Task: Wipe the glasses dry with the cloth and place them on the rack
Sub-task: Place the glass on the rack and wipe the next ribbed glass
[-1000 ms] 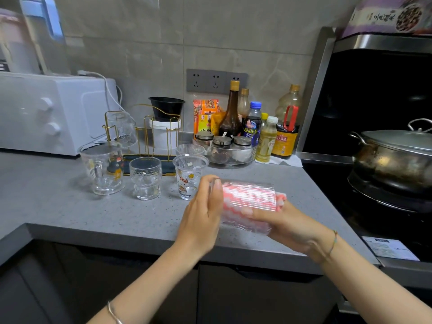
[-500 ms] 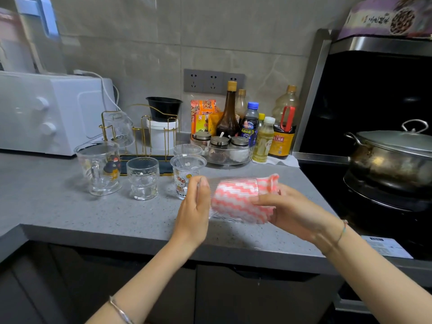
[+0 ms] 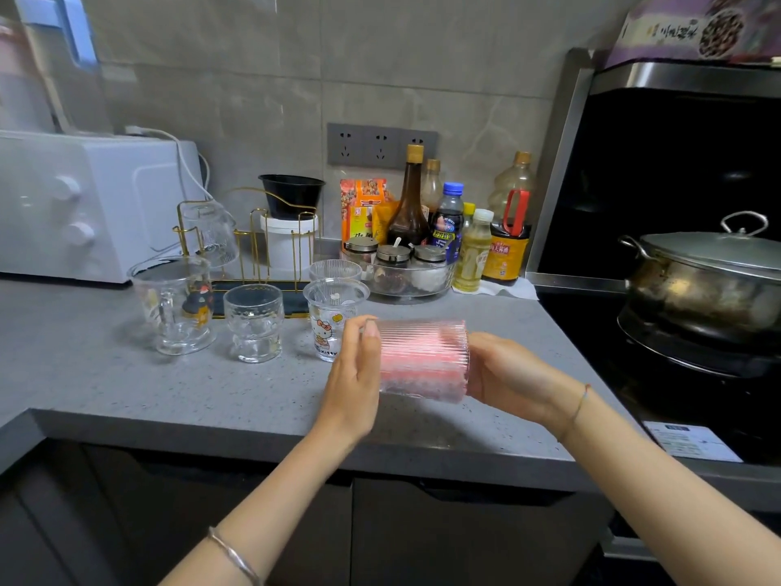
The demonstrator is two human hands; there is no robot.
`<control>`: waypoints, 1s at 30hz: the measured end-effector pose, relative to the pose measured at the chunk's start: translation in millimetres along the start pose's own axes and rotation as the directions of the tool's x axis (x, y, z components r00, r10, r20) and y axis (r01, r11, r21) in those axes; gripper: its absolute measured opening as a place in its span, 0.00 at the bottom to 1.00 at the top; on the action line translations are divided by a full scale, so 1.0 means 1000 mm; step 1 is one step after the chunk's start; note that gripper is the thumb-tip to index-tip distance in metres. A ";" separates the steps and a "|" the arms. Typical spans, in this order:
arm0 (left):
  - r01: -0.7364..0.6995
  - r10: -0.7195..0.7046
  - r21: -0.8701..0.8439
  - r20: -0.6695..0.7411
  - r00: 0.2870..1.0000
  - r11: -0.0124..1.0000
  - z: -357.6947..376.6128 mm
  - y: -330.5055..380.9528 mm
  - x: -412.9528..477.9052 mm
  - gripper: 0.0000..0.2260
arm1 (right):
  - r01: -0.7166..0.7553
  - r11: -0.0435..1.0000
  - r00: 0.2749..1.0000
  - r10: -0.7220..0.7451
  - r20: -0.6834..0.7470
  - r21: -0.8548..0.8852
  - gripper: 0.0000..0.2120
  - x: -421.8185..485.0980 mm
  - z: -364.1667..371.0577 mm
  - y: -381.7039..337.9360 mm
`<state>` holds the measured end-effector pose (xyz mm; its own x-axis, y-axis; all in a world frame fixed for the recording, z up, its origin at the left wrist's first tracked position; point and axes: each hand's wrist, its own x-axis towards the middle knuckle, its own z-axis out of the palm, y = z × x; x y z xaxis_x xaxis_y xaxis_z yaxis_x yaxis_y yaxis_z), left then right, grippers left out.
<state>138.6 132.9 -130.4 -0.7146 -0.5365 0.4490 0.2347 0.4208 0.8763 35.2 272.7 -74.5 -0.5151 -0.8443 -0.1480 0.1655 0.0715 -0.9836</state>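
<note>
The ribbed glass (image 3: 422, 361) lies on its side in the air over the front part of the grey counter (image 3: 126, 374), with the pink cloth (image 3: 416, 367) stuffed inside it. The left hand (image 3: 355, 374) braces the closed end, fingers nearly straight and one fingertip resting on the top edge, so it presses more than it grips. The right hand (image 3: 507, 374) covers the mouth end. Its fingers are hidden behind the glass, so I cannot tell whether they are pinching the cloth, hooked round the rim or pushed inside.

The main risk is a slip: the glass is probably wet, it is squeezed end to end, and a twist of the cloth could pop it out towards the counter's front edge. A lesser one is the left elbow or the glass's base swinging into the Hello Kitty glass (image 3: 331, 321) just beside the left hand. The gold wire rack (image 3: 253, 230) sits well back behind the standing glasses, so reaching over them could knock one down
</note>
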 end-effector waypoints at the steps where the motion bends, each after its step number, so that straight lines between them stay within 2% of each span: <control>1: -0.004 0.004 0.000 -0.005 1.000 1.000 -0.001 0.002 0.000 0.22 | -0.006 0.996 0.999 0.003 0.034 0.092 0.16 -0.001 0.000 0.001; 3: -0.010 0.011 0.019 -0.021 1.000 1.000 -0.004 0.003 0.003 0.19 | -0.008 0.968 0.994 -0.021 0.112 0.252 0.22 -0.001 -0.001 0.004; 4: -0.012 0.013 0.036 -0.025 1.000 0.999 -0.005 0.002 0.004 0.18 | -0.004 0.962 0.989 -0.037 0.145 0.274 0.25 -0.003 -0.001 0.004; 6: -0.023 0.025 0.061 -0.024 0.999 0.998 -0.005 0.003 0.003 0.19 | 0.027 0.978 0.980 -0.067 0.188 0.207 0.27 -0.006 0.003 0.002; 9: -0.069 0.070 0.050 -0.019 0.997 0.996 -0.002 0.005 0.000 0.23 | 0.101 0.994 0.968 -0.106 0.229 0.033 0.25 -0.007 0.011 0.000; 11: -0.041 0.041 0.000 -0.014 0.999 0.999 -0.001 0.007 -0.002 0.24 | 0.136 0.990 0.965 -0.123 0.233 -0.037 0.20 -0.007 0.015 0.001; 13: 0.005 -0.005 -0.017 0.005 1.000 1.000 -0.001 0.012 -0.002 0.24 | 0.172 0.982 0.962 -0.149 0.229 -0.081 0.19 -0.006 0.016 0.004; 17: 0.198 -0.183 -0.093 0.151 0.971 0.976 -0.007 0.025 0.001 0.18 | 0.239 0.959 0.955 -0.203 0.218 -0.155 0.16 -0.011 0.014 0.005; 19: 0.381 -0.321 -0.212 0.271 0.908 0.900 -0.013 0.025 0.006 0.31 | 0.276 0.926 0.949 -0.222 0.222 -0.258 0.14 -0.015 0.015 0.005; 21: 0.528 -0.418 -0.232 0.392 0.819 0.817 -0.019 0.026 0.005 0.40 | 0.313 0.884 0.940 -0.237 0.244 -0.348 0.14 -0.017 0.018 0.005; 23: 0.566 -0.459 -0.287 0.365 0.810 0.773 -0.022 0.029 0.002 0.40 | 0.339 0.860 0.936 -0.268 0.228 -0.382 0.14 -0.017 0.022 0.005; 25: 0.556 -0.482 -0.350 0.281 0.830 0.754 -0.020 0.032 0.002 0.39 | 0.368 0.847 0.930 -0.329 0.166 -0.383 0.16 -0.016 0.025 0.003; 28: 0.445 -0.449 -0.332 0.068 0.891 0.832 -0.012 0.036 0.003 0.28 | 0.392 0.846 0.919 -0.375 0.119 -0.362 0.20 -0.012 0.030 0.004; 30: 0.332 -0.352 -0.233 -0.046 0.935 0.914 -0.010 0.034 0.003 0.23 | 0.362 0.881 0.932 -0.338 0.129 -0.305 0.22 -0.011 0.033 0.004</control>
<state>150.9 138.6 -97.4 -0.7205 -0.6831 0.1197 0.1308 0.0356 0.9908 69.7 264.5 -73.0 -0.4280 -0.8795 0.2082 -0.2972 -0.0806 -0.9514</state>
